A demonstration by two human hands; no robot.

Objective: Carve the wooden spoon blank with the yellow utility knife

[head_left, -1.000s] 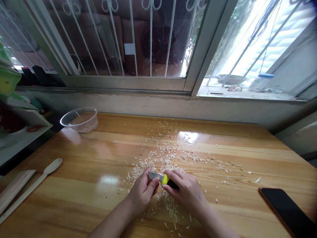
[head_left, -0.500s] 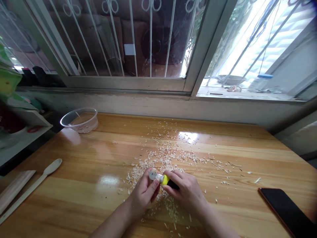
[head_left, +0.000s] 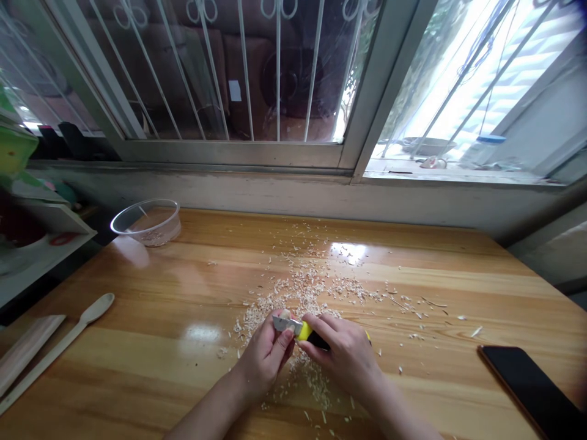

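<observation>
My left hand [head_left: 262, 353] is closed around a small pale piece of wood [head_left: 285, 314], most of it hidden by the fingers. In my right hand [head_left: 345, 347] is a utility knife [head_left: 304, 330] with a yellow and black handle. Its metal blade lies flat across the wood, pointing left, and my left thumb is up against the blade's lower edge. Both hands are close together over the wooden table [head_left: 151, 342]. Pale wood shavings [head_left: 305, 284] are scattered beneath and beyond them.
A clear plastic bowl [head_left: 158, 231] stands at the back left. Along the left edge lie a wooden spoon [head_left: 68, 336] and a flat wooden strip [head_left: 28, 351]. A dark phone [head_left: 527, 385] rests at the right. The barred window [head_left: 238, 156] and its wall bound the table's far side.
The knife blade has turned slightly and shows more of its length along the wood. The knife's yellow tail end now shows behind my right hand. My left hand stays almost in place.
</observation>
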